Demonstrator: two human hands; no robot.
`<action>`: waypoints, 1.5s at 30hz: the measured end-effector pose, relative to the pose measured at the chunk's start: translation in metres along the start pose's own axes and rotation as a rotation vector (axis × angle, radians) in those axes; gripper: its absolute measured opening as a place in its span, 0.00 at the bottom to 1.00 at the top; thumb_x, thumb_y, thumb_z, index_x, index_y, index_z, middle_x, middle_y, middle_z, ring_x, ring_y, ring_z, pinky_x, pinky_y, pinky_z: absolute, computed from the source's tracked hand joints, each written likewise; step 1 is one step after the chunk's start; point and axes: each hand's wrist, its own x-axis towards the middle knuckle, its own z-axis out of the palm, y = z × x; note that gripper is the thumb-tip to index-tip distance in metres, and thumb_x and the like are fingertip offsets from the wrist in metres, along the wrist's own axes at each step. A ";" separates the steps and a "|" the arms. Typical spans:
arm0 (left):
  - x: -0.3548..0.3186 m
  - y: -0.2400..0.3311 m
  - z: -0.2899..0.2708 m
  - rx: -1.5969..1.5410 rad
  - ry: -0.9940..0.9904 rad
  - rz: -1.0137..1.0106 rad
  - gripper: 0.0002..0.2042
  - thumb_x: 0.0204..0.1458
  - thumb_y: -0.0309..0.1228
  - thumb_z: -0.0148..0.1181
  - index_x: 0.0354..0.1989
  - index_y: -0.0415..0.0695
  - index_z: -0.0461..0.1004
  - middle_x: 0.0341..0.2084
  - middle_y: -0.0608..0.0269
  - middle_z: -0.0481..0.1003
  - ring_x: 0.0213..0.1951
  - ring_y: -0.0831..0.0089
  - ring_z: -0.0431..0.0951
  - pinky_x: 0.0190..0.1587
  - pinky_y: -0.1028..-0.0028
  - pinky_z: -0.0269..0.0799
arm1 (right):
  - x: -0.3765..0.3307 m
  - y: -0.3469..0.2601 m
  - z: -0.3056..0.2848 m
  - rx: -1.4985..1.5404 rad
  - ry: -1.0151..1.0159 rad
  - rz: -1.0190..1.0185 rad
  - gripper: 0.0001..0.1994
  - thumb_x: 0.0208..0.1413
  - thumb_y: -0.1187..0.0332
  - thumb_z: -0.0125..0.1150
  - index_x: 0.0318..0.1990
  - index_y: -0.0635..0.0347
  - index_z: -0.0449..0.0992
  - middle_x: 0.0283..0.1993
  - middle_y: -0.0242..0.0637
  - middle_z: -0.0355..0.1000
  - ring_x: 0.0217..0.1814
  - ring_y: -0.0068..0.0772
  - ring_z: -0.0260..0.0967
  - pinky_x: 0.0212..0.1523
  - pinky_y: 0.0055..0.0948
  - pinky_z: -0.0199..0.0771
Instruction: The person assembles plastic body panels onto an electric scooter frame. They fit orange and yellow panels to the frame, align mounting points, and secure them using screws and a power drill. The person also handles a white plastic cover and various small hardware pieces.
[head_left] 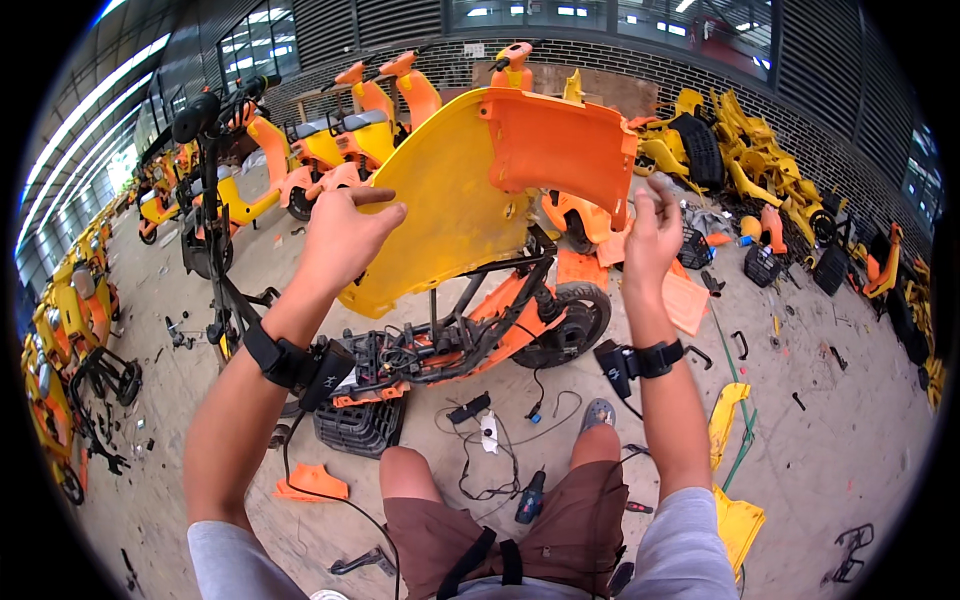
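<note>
Yellow-and-orange panel [430, 215] stands just beyond our raised hands: our left hand [348, 238] spreads thumb and forefinger before its yellow side; our right hand [653, 238] curls beside its orange edge, whether pinching we cannot tell. Beyond are a stripped scooter frame [478, 350] and, farther, parked scooters [368, 140].

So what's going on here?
A person has both bare hands raised around a yellow-and-orange body panel, above a stripped scooter. The left hand is in front of the yellow side, and the right hand is near the orange part's right edge; neither clearly grips it, and contact is hard to tell. The scooter's frame and cables are exposed. A power drill lies on the floor between the person's legs, and loose yellow panels are heaped by the wall.
</note>
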 end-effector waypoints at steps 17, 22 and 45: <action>0.034 0.079 -0.044 0.044 0.120 0.320 0.15 0.37 0.24 0.59 0.36 0.35 0.79 0.32 0.56 0.79 0.29 0.74 0.77 0.34 0.76 0.73 | 0.062 -0.017 0.008 -0.631 -0.115 -0.328 0.10 0.55 0.69 0.55 0.42 0.61 0.79 0.25 0.51 0.73 0.25 0.54 0.70 0.28 0.40 0.66; 0.027 0.089 -0.082 0.206 0.178 0.481 0.13 0.37 0.26 0.61 0.34 0.36 0.80 0.28 0.55 0.78 0.27 0.71 0.78 0.34 0.73 0.74 | 0.052 -0.016 0.025 -0.590 -0.114 -0.404 0.09 0.55 0.69 0.56 0.38 0.63 0.79 0.23 0.51 0.73 0.24 0.50 0.71 0.27 0.38 0.67; -0.017 0.089 -0.115 0.270 -0.058 0.786 0.26 0.47 0.50 0.58 0.52 0.48 0.73 0.62 0.53 0.62 0.62 0.58 0.65 0.62 0.56 0.62 | 0.089 -0.014 0.061 -0.759 -0.392 -0.280 0.13 0.52 0.63 0.58 0.42 0.57 0.81 0.30 0.52 0.76 0.36 0.53 0.75 0.40 0.43 0.73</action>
